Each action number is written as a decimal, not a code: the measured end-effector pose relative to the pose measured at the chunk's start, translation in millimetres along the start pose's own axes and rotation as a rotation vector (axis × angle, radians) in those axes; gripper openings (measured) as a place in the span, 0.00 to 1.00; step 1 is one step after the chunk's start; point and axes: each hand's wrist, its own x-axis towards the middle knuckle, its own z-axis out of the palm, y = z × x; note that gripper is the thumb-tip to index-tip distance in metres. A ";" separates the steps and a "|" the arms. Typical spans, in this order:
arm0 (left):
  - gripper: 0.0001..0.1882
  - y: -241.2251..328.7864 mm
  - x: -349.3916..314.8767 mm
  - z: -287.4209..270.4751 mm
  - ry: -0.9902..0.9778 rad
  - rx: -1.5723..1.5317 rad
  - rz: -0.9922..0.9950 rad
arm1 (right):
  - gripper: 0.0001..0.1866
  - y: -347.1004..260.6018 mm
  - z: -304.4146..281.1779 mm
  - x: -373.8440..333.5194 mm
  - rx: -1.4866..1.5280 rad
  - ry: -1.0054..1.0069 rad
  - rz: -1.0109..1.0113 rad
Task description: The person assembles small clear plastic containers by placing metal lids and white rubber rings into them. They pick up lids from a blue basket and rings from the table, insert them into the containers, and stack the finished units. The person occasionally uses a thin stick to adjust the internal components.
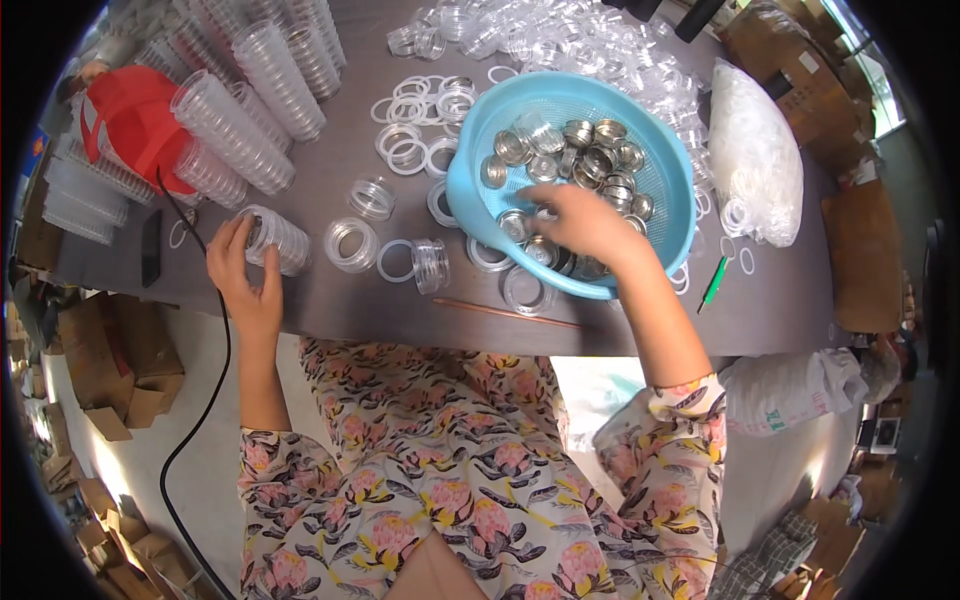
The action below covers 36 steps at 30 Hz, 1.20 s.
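My left hand [245,270] curves round the near end of a short stack of clear plastic jars [285,245] lying on the table, fingers over its top and thumb along its side. My right hand [582,225] reaches into a light blue plastic basket [468,190], its thumb and fingers apart above round silver metal pieces [597,162] inside. Its fingertips are close to a silver-rimmed piece [514,225]; contact is hard to make out. Single clear jars [372,198] and white rings [397,260] lie between the two hands.
Tall stacks of clear jars [275,75] and a red plastic piece [135,120] stand at the left. A heap of clear parts [590,45] lies behind the basket. To the right are a full plastic bag [755,150] and a green-handled tool [714,283]. A thin rod [505,312] lies near the front edge.
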 end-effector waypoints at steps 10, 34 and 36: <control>0.19 29.1 -15.1 10.1 -0.076 -0.056 0.135 | 0.12 -18.2 9.7 15.8 -0.362 0.261 -0.119; 0.08 30.7 -32.3 44.1 -0.217 -0.254 -0.088 | 0.27 -75.9 155.2 -5.7 -0.076 0.415 -0.453; 0.09 26.7 -29.9 49.0 -0.257 -0.137 -0.046 | 0.28 -66.1 152.3 -16.1 -0.105 0.400 -0.453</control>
